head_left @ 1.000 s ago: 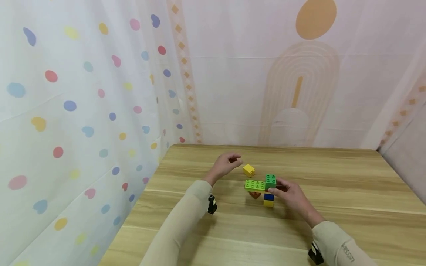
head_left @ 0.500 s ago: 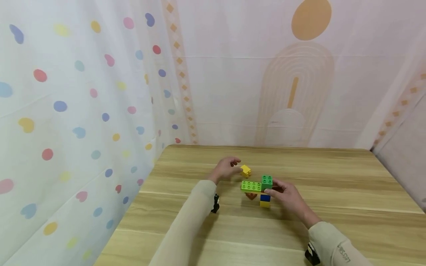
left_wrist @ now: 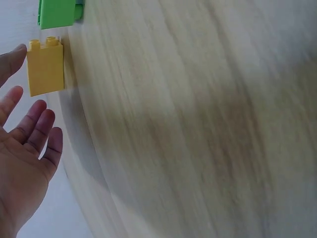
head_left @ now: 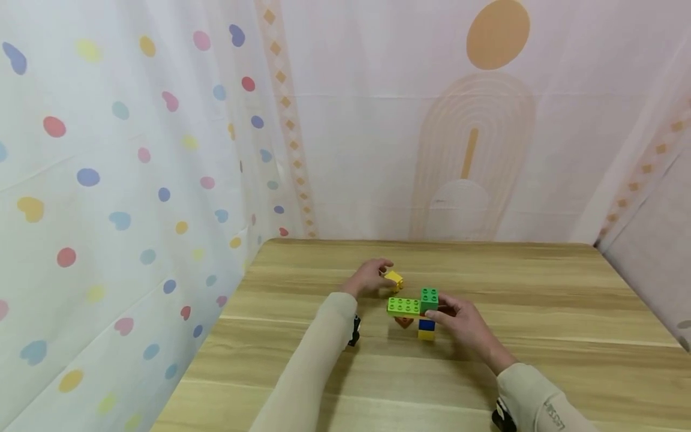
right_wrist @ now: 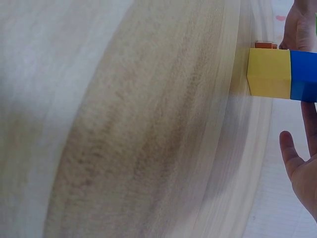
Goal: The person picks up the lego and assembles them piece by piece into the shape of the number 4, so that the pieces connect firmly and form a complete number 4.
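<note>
My left hand (head_left: 369, 276) is at the yellow brick (head_left: 394, 280), thumb and fingers spread around its near side. In the left wrist view the thumb tip is beside the yellow brick (left_wrist: 45, 68), and the other fingers of the hand (left_wrist: 25, 163) are relaxed. My right hand (head_left: 465, 321) grips the stack's green brick (head_left: 429, 300) between thumb and fingers. Below that are a blue brick (head_left: 426, 324) and a yellow brick (head_left: 426, 335) at the bottom. A lime plate (head_left: 403, 306) juts left from the stack. An orange-brown piece (head_left: 403, 322) shows under it.
The wooden table (head_left: 378, 384) reaches back to a pale curtain (head_left: 367, 168) with printed shapes. On the left hangs a curtain (head_left: 135, 240) with coloured dots and hearts.
My left hand has moved right and slightly down to the loose yellow brick. My right hand keeps its place at the stack. The head view has shifted slightly.
</note>
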The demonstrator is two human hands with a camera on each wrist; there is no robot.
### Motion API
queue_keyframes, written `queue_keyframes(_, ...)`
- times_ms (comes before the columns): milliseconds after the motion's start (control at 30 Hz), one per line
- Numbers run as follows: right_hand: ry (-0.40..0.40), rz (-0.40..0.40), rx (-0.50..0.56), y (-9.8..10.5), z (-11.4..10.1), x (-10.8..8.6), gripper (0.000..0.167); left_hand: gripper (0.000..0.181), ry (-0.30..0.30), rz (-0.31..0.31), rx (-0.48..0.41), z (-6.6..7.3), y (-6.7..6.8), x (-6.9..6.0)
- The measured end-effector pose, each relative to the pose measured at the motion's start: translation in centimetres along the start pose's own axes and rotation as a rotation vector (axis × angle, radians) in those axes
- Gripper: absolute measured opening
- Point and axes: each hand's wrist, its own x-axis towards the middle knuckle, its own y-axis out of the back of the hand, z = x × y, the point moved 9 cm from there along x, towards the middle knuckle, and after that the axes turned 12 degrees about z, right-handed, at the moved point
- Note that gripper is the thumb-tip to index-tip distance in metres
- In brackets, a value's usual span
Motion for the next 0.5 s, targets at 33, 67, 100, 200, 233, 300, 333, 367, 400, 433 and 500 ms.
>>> queue_keyframes(33,0.000,0.001,-0.001,-0.1,0.0,0.0,0.046,0.059,0.000,-0.010,0.009,0.0,-0.1,-0.1)
queue_keyframes(67,0.001,0.000,0.000,-0.1,-0.1,-0.1,0.046,0.060,-0.002,-0.020,0.015,-0.1,-0.1,-0.3)
queue_keyframes(100,0.001,-0.002,-0.001,-0.1,-0.1,-0.1,0.047,0.059,-0.006,-0.027,0.026,-0.1,-0.1,-0.4)
queue_keyframes(200,0.002,0.000,-0.001,-0.1,-0.2,-0.2,0.049,0.055,-0.004,-0.046,0.045,-0.2,-0.2,-0.8)
queue_keyframes(233,0.003,0.004,-0.006,-0.1,-0.3,-0.2,0.049,0.053,-0.002,-0.047,0.049,-0.3,-0.2,-0.9)
queue_keyframes(300,0.003,0.004,-0.015,0.0,-0.3,-0.2,0.049,0.049,-0.001,-0.039,0.054,-0.3,0.0,-1.0)
queue_keyframes(333,0.006,0.003,-0.021,0.0,-0.3,-0.2,0.050,0.047,-0.001,-0.036,0.055,-0.4,0.1,-1.1)
queue_keyframes(367,0.002,0.008,-0.026,0.0,-0.2,-0.2,0.049,0.046,-0.005,-0.032,0.061,-0.3,0.2,-1.1)
queue_keyframes(400,-0.001,0.009,-0.026,0.0,-0.2,-0.1,0.049,0.047,-0.010,-0.027,0.069,-0.3,0.3,-1.1)
queue_keyframes(433,-0.003,0.011,-0.027,0.0,-0.1,-0.1,0.049,0.048,-0.014,-0.027,0.077,-0.3,0.3,-1.2)
queue_keyframes(500,-0.001,0.004,-0.028,-0.2,0.0,-0.1,0.049,0.054,-0.026,-0.030,0.096,-0.2,0.2,-1.2)
